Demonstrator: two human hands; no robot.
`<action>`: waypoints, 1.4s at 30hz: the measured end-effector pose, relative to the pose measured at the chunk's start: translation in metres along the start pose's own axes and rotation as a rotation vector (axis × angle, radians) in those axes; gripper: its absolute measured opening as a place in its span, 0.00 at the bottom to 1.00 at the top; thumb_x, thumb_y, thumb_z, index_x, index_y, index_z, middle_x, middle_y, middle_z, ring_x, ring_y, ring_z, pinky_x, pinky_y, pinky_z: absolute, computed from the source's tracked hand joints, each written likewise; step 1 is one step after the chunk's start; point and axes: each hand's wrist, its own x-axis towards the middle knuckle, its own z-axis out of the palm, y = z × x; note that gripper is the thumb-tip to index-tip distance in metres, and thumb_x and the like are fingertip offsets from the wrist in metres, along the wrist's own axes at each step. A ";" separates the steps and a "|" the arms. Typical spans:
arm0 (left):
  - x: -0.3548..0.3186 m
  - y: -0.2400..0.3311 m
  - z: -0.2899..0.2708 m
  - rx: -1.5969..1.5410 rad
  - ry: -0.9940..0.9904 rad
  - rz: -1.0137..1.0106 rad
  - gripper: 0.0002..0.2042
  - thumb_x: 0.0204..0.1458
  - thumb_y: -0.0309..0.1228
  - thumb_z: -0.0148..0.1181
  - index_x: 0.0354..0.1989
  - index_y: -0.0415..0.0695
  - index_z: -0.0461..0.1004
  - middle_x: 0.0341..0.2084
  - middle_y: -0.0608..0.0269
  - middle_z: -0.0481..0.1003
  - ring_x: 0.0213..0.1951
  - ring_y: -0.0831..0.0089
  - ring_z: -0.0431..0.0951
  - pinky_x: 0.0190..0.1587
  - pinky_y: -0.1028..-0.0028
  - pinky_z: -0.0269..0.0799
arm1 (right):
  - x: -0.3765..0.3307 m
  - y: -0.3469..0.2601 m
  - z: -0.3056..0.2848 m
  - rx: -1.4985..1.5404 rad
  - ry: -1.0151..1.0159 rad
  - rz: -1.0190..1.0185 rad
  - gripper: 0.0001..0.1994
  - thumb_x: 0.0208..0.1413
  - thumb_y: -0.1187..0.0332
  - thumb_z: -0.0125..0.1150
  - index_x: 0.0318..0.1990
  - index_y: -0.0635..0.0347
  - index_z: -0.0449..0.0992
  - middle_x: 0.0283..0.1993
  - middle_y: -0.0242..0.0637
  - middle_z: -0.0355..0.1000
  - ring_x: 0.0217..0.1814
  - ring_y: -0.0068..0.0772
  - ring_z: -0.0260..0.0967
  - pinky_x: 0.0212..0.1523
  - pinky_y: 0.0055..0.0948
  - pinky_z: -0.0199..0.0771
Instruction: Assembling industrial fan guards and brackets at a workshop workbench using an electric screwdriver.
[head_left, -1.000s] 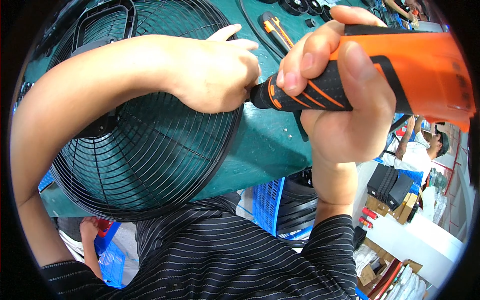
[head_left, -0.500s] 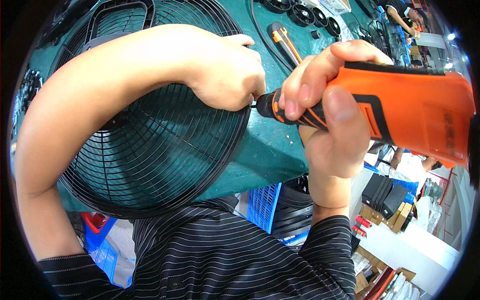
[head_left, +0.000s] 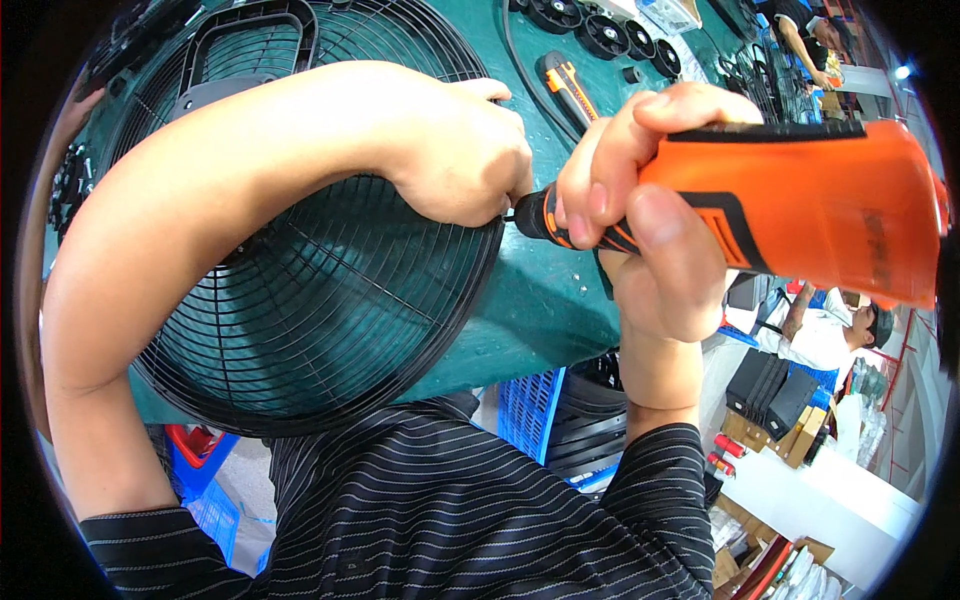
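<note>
A round black wire fan guard [head_left: 330,290] lies on the green tabletop in front of me. Across it reaches my left arm, and my left hand [head_left: 465,165] is closed at its right rim, the fingertips mostly hidden under the knuckles. In my right hand [head_left: 655,215] is an orange and black electric screwdriver [head_left: 800,200], held sideways. Its thin bit points left and meets the rim right beside my left fingertips. Any screw at the bit's tip is too small or hidden to make out. A black handle [head_left: 250,25] stands on the far part of the guard.
Beyond the screwdriver lie an orange and black utility knife [head_left: 568,88], a black cable [head_left: 520,75] and several black round knobs or wheels [head_left: 603,35]. Blue crates [head_left: 525,410] stand below the table edge. Other people [head_left: 830,330] are at the right; another person's hand [head_left: 75,115] shows far left.
The screwdriver's rear end has shifted slightly left and up while its bit stays at the rim. Another person's arm has come in at the left edge, and a person at right shows more.
</note>
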 end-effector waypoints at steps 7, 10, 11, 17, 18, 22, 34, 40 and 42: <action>0.001 0.000 -0.004 -0.018 -0.033 0.024 0.14 0.55 0.33 0.49 0.39 0.44 0.82 0.34 0.51 0.80 0.46 0.53 0.78 0.64 0.46 0.54 | -0.001 -0.001 0.000 0.139 -0.038 -0.010 0.20 0.56 0.64 0.61 0.51 0.61 0.63 0.26 0.35 0.62 0.22 0.27 0.62 0.22 0.27 0.66; 0.007 0.006 -0.013 -0.065 -0.165 -0.024 0.15 0.52 0.25 0.54 0.49 0.46 0.75 0.54 0.55 0.73 0.60 0.55 0.69 0.67 0.36 0.47 | -0.004 -0.002 0.002 0.132 0.024 0.021 0.21 0.55 0.63 0.63 0.51 0.61 0.63 0.26 0.35 0.62 0.21 0.26 0.61 0.22 0.25 0.65; 0.007 0.007 -0.015 -0.056 -0.185 -0.024 0.15 0.52 0.25 0.54 0.49 0.45 0.75 0.53 0.55 0.74 0.59 0.55 0.70 0.67 0.36 0.47 | -0.004 -0.002 0.002 0.142 0.009 0.032 0.21 0.55 0.64 0.64 0.51 0.61 0.63 0.26 0.35 0.63 0.21 0.26 0.61 0.22 0.25 0.65; 0.005 0.005 -0.008 -0.126 -0.135 -0.060 0.16 0.49 0.24 0.55 0.48 0.43 0.75 0.46 0.53 0.77 0.54 0.57 0.73 0.68 0.50 0.52 | 0.000 0.002 -0.003 0.091 -0.087 0.047 0.22 0.53 0.63 0.67 0.49 0.63 0.65 0.24 0.35 0.63 0.20 0.25 0.61 0.20 0.24 0.63; 0.006 0.005 -0.007 -0.152 -0.122 -0.060 0.16 0.49 0.24 0.56 0.49 0.44 0.75 0.46 0.54 0.77 0.55 0.57 0.73 0.68 0.50 0.50 | 0.000 0.002 -0.003 0.136 -0.089 0.055 0.22 0.52 0.63 0.68 0.49 0.64 0.65 0.24 0.35 0.63 0.20 0.25 0.61 0.20 0.24 0.63; 0.010 0.002 -0.007 -0.135 -0.120 0.022 0.18 0.47 0.23 0.56 0.49 0.44 0.75 0.47 0.54 0.76 0.55 0.54 0.72 0.64 0.54 0.59 | 0.003 0.006 -0.004 0.316 -0.095 0.088 0.23 0.51 0.63 0.69 0.48 0.66 0.65 0.22 0.34 0.63 0.19 0.25 0.61 0.19 0.24 0.64; 0.023 -0.001 -0.007 0.070 -0.188 -0.079 0.11 0.46 0.40 0.56 0.24 0.47 0.81 0.30 0.55 0.81 0.39 0.61 0.79 0.47 0.53 0.66 | -0.001 0.009 -0.028 0.493 0.033 0.106 0.27 0.40 0.65 0.68 0.50 0.68 0.68 0.23 0.38 0.66 0.18 0.26 0.62 0.18 0.24 0.63; 0.034 0.038 -0.039 0.279 -0.008 -0.234 0.22 0.49 0.52 0.60 0.43 0.48 0.82 0.40 0.60 0.81 0.45 0.61 0.79 0.50 0.56 0.67 | -0.025 0.020 -0.077 0.588 -0.013 0.080 0.16 0.52 0.62 0.62 0.44 0.57 0.67 0.25 0.31 0.60 0.24 0.25 0.59 0.21 0.24 0.63; -0.007 0.070 -0.044 0.475 0.191 -0.224 0.23 0.49 0.54 0.60 0.44 0.49 0.82 0.43 0.62 0.80 0.48 0.61 0.77 0.54 0.56 0.64 | -0.039 0.000 -0.074 0.398 0.098 0.036 0.16 0.55 0.56 0.62 0.43 0.59 0.70 0.26 0.34 0.63 0.25 0.28 0.61 0.25 0.29 0.64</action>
